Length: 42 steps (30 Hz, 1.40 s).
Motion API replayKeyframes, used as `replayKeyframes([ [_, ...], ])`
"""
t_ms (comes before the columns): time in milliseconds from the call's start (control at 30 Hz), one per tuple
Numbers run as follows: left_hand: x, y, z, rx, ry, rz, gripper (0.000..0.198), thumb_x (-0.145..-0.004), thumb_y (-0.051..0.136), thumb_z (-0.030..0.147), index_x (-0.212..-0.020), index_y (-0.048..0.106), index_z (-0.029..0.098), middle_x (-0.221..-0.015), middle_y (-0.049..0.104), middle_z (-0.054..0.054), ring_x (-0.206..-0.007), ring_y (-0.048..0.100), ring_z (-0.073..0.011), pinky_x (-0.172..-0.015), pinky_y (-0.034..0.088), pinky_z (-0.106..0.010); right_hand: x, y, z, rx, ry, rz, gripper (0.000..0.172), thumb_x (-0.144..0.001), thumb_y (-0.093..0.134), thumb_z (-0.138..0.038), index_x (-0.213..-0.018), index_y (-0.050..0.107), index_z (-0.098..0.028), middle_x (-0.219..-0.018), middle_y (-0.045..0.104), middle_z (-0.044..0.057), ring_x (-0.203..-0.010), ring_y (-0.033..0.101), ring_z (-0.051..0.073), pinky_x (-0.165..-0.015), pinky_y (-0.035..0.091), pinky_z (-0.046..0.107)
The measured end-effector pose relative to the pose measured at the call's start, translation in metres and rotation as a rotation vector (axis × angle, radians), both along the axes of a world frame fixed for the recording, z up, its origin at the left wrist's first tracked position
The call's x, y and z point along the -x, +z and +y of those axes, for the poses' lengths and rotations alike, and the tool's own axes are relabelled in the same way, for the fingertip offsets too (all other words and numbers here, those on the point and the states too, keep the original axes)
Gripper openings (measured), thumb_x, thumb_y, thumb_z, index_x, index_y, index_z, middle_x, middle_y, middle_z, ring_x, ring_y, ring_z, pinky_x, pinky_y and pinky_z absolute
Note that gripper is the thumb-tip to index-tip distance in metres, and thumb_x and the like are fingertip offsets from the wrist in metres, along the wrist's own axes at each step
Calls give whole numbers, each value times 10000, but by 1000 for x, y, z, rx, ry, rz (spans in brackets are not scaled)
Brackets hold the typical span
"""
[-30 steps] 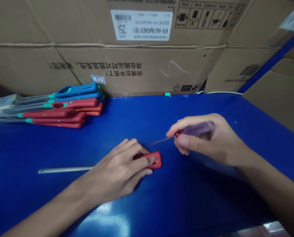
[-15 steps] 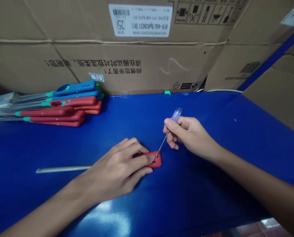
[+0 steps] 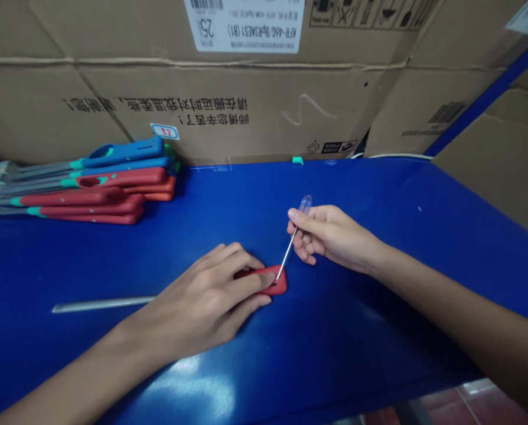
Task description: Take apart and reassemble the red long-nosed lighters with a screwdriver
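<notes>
On the blue table (image 3: 357, 342), the left hand (image 3: 215, 298) is pressed from above on a red handle (image 3: 282, 285), grasping it with the fingers around its sides, so that only the end pointing to the right edge of the table is well seen. This handle lies flat between the far edge and the near edge, well apart from both. A thin metal rod (image 3: 104, 304) comes out from under the same hand toward the left side of the table; the place where it would meet the handle is covered by the hand. The right hand (image 3: 330, 236) is grasping a screwdriver (image 3: 287, 252), pinched between the thumb and the fingers at its translucent purple grip, and the other fingers are loosely bent. The screwdriver is tilted, with its grip leaning toward the far edge, and its tip reaches the top face of the red handle, beside a dark slot; I cannot tell if the tip sits inside a hole. Near the far edge, on the left side, there is a pile of long-necked tools (image 3: 131, 177) with red, orange and blue handles and green collars. Along the far edge stands a cardboard wall (image 3: 193, 82) with upside-down printing, a white label (image 3: 246, 26) and a small sticker (image 3: 164, 131). Just at this edge is a small green piece (image 3: 297, 160). Another cardboard panel (image 3: 507, 159) borders the right edge, and beyond the near edge some reddish floor (image 3: 454, 407) can be seen.
</notes>
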<state>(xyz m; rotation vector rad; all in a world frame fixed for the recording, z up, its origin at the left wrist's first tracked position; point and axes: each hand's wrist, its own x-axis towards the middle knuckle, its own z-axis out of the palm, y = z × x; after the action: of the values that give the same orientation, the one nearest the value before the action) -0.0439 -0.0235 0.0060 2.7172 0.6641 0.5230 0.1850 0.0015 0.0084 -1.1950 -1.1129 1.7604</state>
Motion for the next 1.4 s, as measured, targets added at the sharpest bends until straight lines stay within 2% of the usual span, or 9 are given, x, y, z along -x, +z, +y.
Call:
replayKeyframes([
  [533,0,0,0,13,-10,-10,198,-944,535,226,-1065,685,181,-976,631,-87,-877,556,-188,-780,495,-346,1,-3,0,-38,-26,-11,304,-912,588,-386,-738,556,-139,-511,568,-12,-422,553,99,-387,446,194],
  [667,0,-1,1,2,-3,-13,195,-943,537,229,-1062,685,182,-979,629,-86,-881,560,-188,-785,496,-347,3,-1,-3,-207,-67,-122,341,-881,608,-454,-738,550,-150,-521,558,-24,-419,539,90,-379,420,190],
  [800,0,-3,1,13,-7,-15,193,-942,540,230,-1072,677,190,-983,626,-78,-897,562,-190,-794,492,-352,4,9,-14,-417,-65,-230,338,-860,628,-469,-772,579,-146,-605,595,-14,-436,514,64,-421,430,196],
  [967,0,-4,0,8,-3,-29,194,-940,545,227,-1093,665,207,-995,629,-72,-908,555,-196,-795,485,-359,10,21,-31,-659,-78,-272,87,-886,619,-256,-886,620,-169,-755,623,-18,-564,565,59,-543,500,181],
  [1033,1,-4,0,-22,-3,-37,192,-938,549,227,-1089,666,212,-985,634,-67,-894,554,-197,-783,483,-357,13,22,-36,-748,-82,-312,39,-869,635,-194,-906,629,-184,-800,635,-17,-628,591,65,-599,521,177],
  [1133,2,-4,-1,-46,2,-42,190,-934,554,228,-1085,668,212,-971,637,-62,-883,552,-196,-775,480,-351,15,21,-42,-851,-105,-340,208,-846,674,-178,-1037,608,-225,-831,643,-21,-701,628,92,-650,546,202],
  [1233,2,-4,-1,-52,3,-45,186,-930,561,224,-1083,667,207,-956,636,-59,-878,550,-192,-777,478,-345,15,16,-45,-922,-117,-293,421,-842,682,-150,-1207,520,-283,-842,654,-30,-733,659,122,-691,574,248],
  [1300,2,-3,-1,-52,1,-43,183,-929,563,220,-1079,667,206,-949,635,-58,-876,551,-191,-775,477,-344,15,13,-46,-984,-128,-252,528,-832,685,-117,-1274,475,-313,-1007,660,-12,-759,674,126,-716,591,273],
  [1400,1,-3,-1,-53,3,-37,180,-929,561,221,-1073,669,210,-951,630,-59,-875,547,-193,-765,477,-343,14,10,-46,-1112,-130,-260,604,-830,683,-92,-1331,455,-339,-1275,581,13,-817,682,123,-750,605,287],
])
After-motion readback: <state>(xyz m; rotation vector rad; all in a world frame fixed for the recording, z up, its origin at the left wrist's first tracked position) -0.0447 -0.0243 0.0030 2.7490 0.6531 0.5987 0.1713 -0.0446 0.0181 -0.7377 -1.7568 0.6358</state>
